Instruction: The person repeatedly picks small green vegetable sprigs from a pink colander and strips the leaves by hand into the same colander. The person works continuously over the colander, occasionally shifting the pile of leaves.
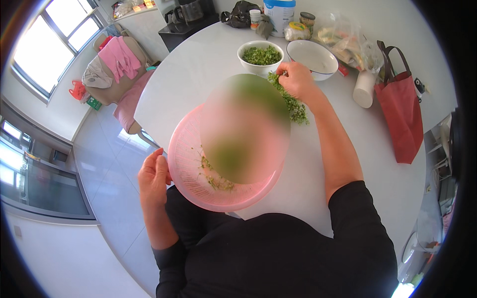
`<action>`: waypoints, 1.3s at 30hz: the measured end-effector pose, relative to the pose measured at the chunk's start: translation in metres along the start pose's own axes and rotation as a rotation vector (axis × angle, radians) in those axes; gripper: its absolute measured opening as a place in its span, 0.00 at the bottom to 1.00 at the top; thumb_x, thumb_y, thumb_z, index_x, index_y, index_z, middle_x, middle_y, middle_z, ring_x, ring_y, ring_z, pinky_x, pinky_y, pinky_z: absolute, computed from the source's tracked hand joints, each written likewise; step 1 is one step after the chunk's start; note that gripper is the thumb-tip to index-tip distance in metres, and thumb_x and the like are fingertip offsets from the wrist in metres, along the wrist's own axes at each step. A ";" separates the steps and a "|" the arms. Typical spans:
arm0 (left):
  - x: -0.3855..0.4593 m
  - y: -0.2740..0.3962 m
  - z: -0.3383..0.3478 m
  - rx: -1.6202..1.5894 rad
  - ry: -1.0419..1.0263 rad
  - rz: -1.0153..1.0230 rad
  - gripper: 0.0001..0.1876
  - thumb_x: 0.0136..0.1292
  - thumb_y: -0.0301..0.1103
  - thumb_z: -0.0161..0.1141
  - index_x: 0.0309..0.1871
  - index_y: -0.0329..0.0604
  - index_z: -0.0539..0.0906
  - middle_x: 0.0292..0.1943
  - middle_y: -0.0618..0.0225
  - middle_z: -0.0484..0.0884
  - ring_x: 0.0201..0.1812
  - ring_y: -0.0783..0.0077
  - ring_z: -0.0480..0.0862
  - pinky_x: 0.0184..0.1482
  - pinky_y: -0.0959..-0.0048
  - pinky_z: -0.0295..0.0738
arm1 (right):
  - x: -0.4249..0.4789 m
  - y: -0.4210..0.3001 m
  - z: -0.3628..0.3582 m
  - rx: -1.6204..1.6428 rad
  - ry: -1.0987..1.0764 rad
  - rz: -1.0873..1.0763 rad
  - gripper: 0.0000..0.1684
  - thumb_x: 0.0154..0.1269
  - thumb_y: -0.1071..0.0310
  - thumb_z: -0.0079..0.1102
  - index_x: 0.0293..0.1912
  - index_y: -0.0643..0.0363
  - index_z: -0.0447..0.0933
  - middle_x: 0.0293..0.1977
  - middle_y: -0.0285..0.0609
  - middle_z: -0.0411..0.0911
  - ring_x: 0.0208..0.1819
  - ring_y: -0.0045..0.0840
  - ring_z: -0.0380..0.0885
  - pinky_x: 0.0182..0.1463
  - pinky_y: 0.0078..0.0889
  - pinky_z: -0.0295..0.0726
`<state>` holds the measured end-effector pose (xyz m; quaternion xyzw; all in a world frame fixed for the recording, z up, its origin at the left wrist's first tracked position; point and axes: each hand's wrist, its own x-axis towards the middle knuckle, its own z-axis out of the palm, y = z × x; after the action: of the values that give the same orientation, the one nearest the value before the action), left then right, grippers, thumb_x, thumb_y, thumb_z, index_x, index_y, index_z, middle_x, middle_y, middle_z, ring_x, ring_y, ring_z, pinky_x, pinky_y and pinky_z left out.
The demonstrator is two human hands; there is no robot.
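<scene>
A pink plastic colander basket (pixel 186 186) stands at the near edge of the table, partly past it. Thin green stems and bits (pixel 220 183) lie inside it. A round blurred patch hides much of its right and upper part. My left hand (pixel 153 178) is at the basket's left rim with curled fingers; whether they grip it is unclear. With bent fingers, my right hand (pixel 298 82) pinches at a strip of leafy greens (pixel 294 108) on the table. Just beyond that hand is a white bowl (pixel 243 64) filled with chopped-looking greens (pixel 261 56).
A white enamel-like basin (pixel 313 56) sits behind my right hand. Along the wall are jars (pixel 297 31), a blue-lidded tub (pixel 278 16) and plastic bags (pixel 343 41). A red tote bag (pixel 400 111) stands at right. A chair with pink gloves (pixel 121 57) is at left.
</scene>
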<state>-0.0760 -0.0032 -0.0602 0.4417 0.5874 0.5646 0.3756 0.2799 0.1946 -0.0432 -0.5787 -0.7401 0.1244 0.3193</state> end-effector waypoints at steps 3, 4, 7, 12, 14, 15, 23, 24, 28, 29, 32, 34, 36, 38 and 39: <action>-0.003 0.005 0.016 0.071 -0.061 0.043 0.18 0.69 0.30 0.58 0.57 0.27 0.74 0.26 0.73 0.77 0.21 0.86 0.73 0.24 0.86 0.65 | -0.005 -0.022 -0.024 0.205 -0.086 0.043 0.12 0.54 0.73 0.56 0.40 0.62 0.80 0.28 0.47 0.80 0.32 0.32 0.80 0.38 0.34 0.75; -0.002 0.003 0.017 0.056 -0.031 0.049 0.17 0.68 0.28 0.58 0.56 0.27 0.74 0.26 0.74 0.77 0.21 0.87 0.72 0.24 0.87 0.65 | -0.007 -0.024 -0.028 0.283 -0.117 0.060 0.12 0.54 0.74 0.55 0.40 0.63 0.80 0.28 0.45 0.81 0.32 0.29 0.79 0.37 0.32 0.75; 0.000 -0.003 0.016 -0.037 0.073 0.063 0.16 0.65 0.22 0.57 0.56 0.27 0.74 0.25 0.75 0.76 0.21 0.88 0.71 0.24 0.88 0.64 | -0.007 -0.019 -0.033 0.396 -0.167 0.032 0.13 0.54 0.75 0.53 0.40 0.64 0.80 0.30 0.42 0.81 0.34 0.24 0.78 0.38 0.28 0.74; 0.002 -0.003 -0.004 -0.143 0.171 0.095 0.15 0.66 0.22 0.55 0.54 0.26 0.75 0.23 0.78 0.74 0.22 0.89 0.69 0.25 0.90 0.62 | -0.009 -0.014 -0.030 0.360 -0.301 -0.051 0.14 0.57 0.79 0.49 0.42 0.65 0.80 0.32 0.38 0.79 0.34 0.19 0.74 0.39 0.25 0.73; 0.001 -0.004 -0.007 -0.107 0.161 0.093 0.14 0.68 0.24 0.56 0.54 0.27 0.76 0.23 0.78 0.74 0.22 0.90 0.69 0.26 0.89 0.62 | -0.007 -0.007 -0.023 0.325 -0.293 -0.055 0.14 0.58 0.78 0.50 0.43 0.65 0.80 0.32 0.38 0.80 0.34 0.20 0.75 0.40 0.26 0.74; -0.002 -0.006 -0.008 -0.084 0.148 0.089 0.14 0.68 0.25 0.56 0.54 0.27 0.76 0.23 0.78 0.74 0.22 0.90 0.69 0.26 0.89 0.62 | -0.005 -0.006 -0.022 0.321 -0.240 -0.043 0.15 0.58 0.77 0.51 0.44 0.65 0.80 0.33 0.41 0.81 0.35 0.23 0.77 0.41 0.29 0.75; -0.007 0.000 -0.014 0.180 0.259 0.138 0.15 0.70 0.33 0.59 0.52 0.29 0.79 0.29 0.72 0.79 0.26 0.87 0.71 0.28 0.87 0.65 | -0.017 -0.047 -0.036 0.018 -0.193 -0.108 0.15 0.62 0.64 0.62 0.43 0.65 0.80 0.30 0.45 0.80 0.34 0.29 0.79 0.39 0.32 0.76; -0.008 0.002 -0.015 0.219 0.304 0.159 0.15 0.70 0.33 0.59 0.51 0.29 0.79 0.29 0.72 0.80 0.27 0.87 0.72 0.28 0.86 0.65 | -0.018 -0.048 -0.030 -0.030 -0.189 -0.164 0.15 0.61 0.63 0.62 0.43 0.64 0.80 0.30 0.47 0.80 0.33 0.32 0.79 0.39 0.34 0.76; -0.012 0.018 -0.010 0.251 0.369 0.236 0.14 0.70 0.34 0.59 0.50 0.32 0.81 0.28 0.73 0.78 0.27 0.85 0.71 0.30 0.85 0.65 | -0.016 -0.033 -0.004 -0.142 -0.193 -0.175 0.14 0.62 0.62 0.62 0.41 0.63 0.80 0.30 0.49 0.81 0.34 0.38 0.80 0.40 0.39 0.76; -0.014 0.023 -0.010 0.242 0.359 0.254 0.13 0.70 0.34 0.59 0.49 0.32 0.81 0.27 0.73 0.77 0.27 0.85 0.71 0.30 0.85 0.65 | -0.013 -0.032 -0.003 -0.135 -0.250 -0.124 0.14 0.62 0.62 0.62 0.41 0.63 0.80 0.31 0.49 0.81 0.34 0.38 0.80 0.40 0.38 0.76; -0.023 0.038 -0.004 0.215 0.374 0.327 0.11 0.70 0.31 0.58 0.49 0.32 0.81 0.26 0.73 0.77 0.27 0.84 0.71 0.31 0.84 0.65 | -0.013 -0.036 -0.015 0.138 -0.078 -0.235 0.10 0.62 0.67 0.60 0.39 0.64 0.80 0.30 0.45 0.80 0.34 0.32 0.79 0.40 0.35 0.75; -0.029 0.056 0.004 0.177 0.287 0.388 0.11 0.70 0.29 0.57 0.49 0.31 0.81 0.27 0.72 0.77 0.28 0.83 0.72 0.32 0.83 0.67 | -0.018 -0.050 -0.031 0.210 -0.110 -0.158 0.08 0.62 0.69 0.59 0.38 0.64 0.79 0.29 0.41 0.79 0.33 0.25 0.76 0.39 0.30 0.73; -0.031 0.073 0.018 0.139 0.184 0.436 0.10 0.70 0.27 0.56 0.49 0.30 0.81 0.29 0.71 0.77 0.29 0.82 0.74 0.34 0.82 0.68 | -0.018 -0.045 -0.034 0.233 -0.070 -0.212 0.08 0.62 0.69 0.58 0.37 0.64 0.79 0.28 0.43 0.80 0.30 0.25 0.76 0.36 0.30 0.74; -0.029 0.087 0.035 0.112 0.079 0.466 0.10 0.69 0.24 0.55 0.49 0.30 0.80 0.30 0.70 0.77 0.30 0.81 0.75 0.35 0.82 0.69 | -0.018 -0.049 -0.035 0.381 -0.133 -0.149 0.09 0.64 0.68 0.58 0.37 0.65 0.79 0.28 0.39 0.80 0.30 0.21 0.75 0.36 0.27 0.73; -0.027 0.090 0.040 0.107 0.003 0.475 0.09 0.67 0.22 0.56 0.48 0.29 0.80 0.35 0.69 0.77 0.33 0.80 0.77 0.37 0.81 0.72 | -0.019 -0.052 -0.037 0.454 -0.163 -0.118 0.09 0.65 0.68 0.58 0.37 0.65 0.79 0.28 0.37 0.80 0.30 0.19 0.74 0.36 0.26 0.73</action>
<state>-0.0208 -0.0173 0.0243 0.5859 0.4966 0.6057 0.2077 0.2645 0.1547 0.0074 -0.4360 -0.7490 0.3149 0.3869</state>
